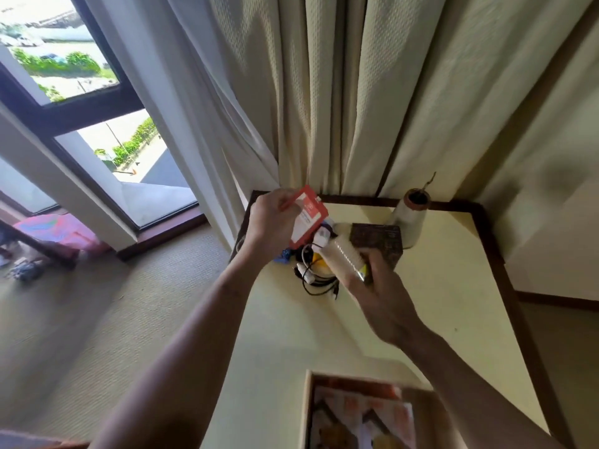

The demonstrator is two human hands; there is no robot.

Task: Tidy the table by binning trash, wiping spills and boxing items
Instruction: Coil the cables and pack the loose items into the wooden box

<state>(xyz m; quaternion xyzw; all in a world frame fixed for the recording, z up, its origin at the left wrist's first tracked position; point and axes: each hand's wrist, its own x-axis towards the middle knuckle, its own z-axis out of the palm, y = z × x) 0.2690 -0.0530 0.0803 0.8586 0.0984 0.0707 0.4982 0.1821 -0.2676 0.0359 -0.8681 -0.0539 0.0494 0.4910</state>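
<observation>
My left hand (pixel 274 222) holds a flat red and white packet (pixel 308 222) lifted above the far left corner of the cream table (pixel 437 303). My right hand (pixel 376 286) grips a ribbed clear plastic cup (pixel 343 257), tilted on its side, just above a pile of clutter. The pile holds black and white cables (pixel 312 280), something yellow (pixel 319 265) and a blue scrap (pixel 285 256). At the near edge stands an open wooden box (pixel 309 413) with printed items inside.
A dark woven box (pixel 377 239) and a pale vase (pixel 411 218) with a twig stand at the table's far side. Cream curtains (pixel 324 92) hang behind, a window (pixel 81 108) lies to the left. Carpet (pixel 129 303) runs along the table's left edge.
</observation>
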